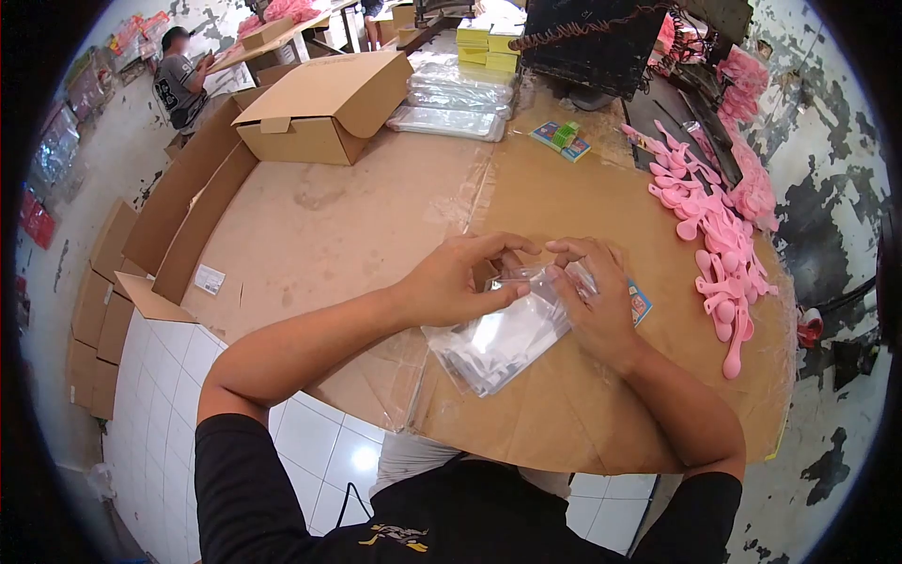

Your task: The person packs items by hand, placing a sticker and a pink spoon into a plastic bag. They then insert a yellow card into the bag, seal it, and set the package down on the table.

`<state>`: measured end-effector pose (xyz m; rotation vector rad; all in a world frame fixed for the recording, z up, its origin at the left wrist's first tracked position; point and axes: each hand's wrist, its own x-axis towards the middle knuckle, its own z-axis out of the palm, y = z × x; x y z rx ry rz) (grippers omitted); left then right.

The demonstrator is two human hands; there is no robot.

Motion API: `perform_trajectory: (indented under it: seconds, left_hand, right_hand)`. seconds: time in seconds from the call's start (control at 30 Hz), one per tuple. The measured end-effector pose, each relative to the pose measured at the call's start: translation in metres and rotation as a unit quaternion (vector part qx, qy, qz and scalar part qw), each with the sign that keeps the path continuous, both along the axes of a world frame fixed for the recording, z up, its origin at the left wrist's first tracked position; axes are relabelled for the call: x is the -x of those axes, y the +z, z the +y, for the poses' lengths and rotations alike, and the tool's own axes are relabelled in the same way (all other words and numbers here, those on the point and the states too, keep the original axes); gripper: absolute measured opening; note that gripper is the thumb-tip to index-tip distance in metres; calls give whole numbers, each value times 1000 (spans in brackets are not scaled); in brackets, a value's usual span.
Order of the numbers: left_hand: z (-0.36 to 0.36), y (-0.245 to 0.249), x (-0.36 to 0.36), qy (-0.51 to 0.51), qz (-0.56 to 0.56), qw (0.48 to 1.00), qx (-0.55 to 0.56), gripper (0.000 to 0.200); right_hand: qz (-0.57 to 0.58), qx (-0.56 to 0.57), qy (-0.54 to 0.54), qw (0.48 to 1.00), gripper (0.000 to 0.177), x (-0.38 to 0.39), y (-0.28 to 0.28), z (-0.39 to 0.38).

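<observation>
A stack of clear plastic bags (498,352) lies on the brown table covering in front of me. My left hand (460,282) is over the stack's far left edge, its thumb and index finger apart and its other fingers curled close to clear film. On the right, my right hand (597,305) pinches the edge of a clear plastic bag (540,278) between thumb and fingers. Part of a blue printed card (640,303) shows beside my right hand; the rest is hidden.
Pink plastic spoons (719,226) are heaped along the right edge. A cardboard box (319,103), packs of clear bags (451,117), yellow stacks (489,47) and banded cards (562,141) stand at the back. A monitor (592,47) is behind. Another person (178,80) sits far left.
</observation>
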<state>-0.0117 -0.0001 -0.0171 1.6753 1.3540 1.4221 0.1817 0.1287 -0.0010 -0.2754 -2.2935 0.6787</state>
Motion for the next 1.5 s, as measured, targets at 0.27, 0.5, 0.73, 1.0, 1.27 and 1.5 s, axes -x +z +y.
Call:
perform_trajectory:
  seconds: [0.27,0.5,0.73,1.0,1.27,1.5]
  left_hand:
    - [-2,3,2,-15,-32,994,105,35]
    - [-1,8,8,-8,-62,991,121,33]
    - [1,5,11,-15,-96,988,123,24]
    - [-4,18,6,0,-123,983,138,21]
    - [1,10,8,-33,-166,980,103,21]
    - [-2,12,1,-47,-197,972,118,20]
  right_hand:
    - [-17,54,7,998,27,-1,0,0]
    - [-225,-67,-41,971,33,-28,59,46]
    - [-439,-91,-98,888,35,-67,66,61]
    - [-315,79,-89,941,31,-79,40,75]
    - [-299,4,-106,948,23,-78,60,59]
    - [-188,-10,42,981,18,-43,87,34]
